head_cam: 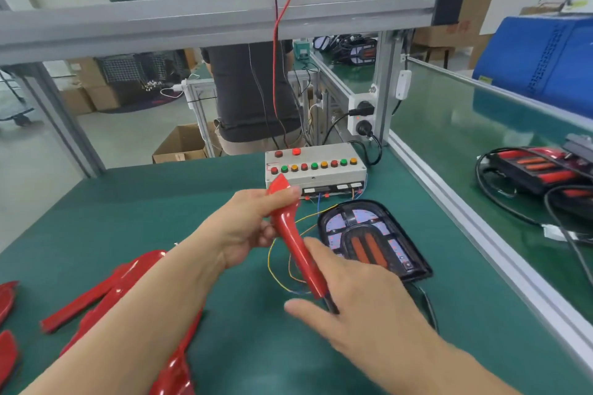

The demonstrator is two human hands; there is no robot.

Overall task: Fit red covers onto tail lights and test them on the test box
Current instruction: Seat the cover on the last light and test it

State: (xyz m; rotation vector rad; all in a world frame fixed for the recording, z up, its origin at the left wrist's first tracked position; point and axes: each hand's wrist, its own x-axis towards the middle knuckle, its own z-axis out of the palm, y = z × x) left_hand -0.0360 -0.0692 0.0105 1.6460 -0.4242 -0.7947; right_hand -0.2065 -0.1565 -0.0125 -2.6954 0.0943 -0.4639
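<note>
Item: red cover [290, 236], edge-on and tilted, which I held above the green table [154, 221]. My left hand [253, 224] clenched its upper end; my right hand [349, 295] lay open against its lower end, fingers spread, blurred. Item: uncovered tail light [373, 239], flat on the table just right of the cover, thin wires running to the test box [316, 170] behind. Item: spare red covers [106, 292], lying at left.

No lettering is legible; red print on the brown cardboard box [455, 29], upper right, is too blurred to read.
</note>
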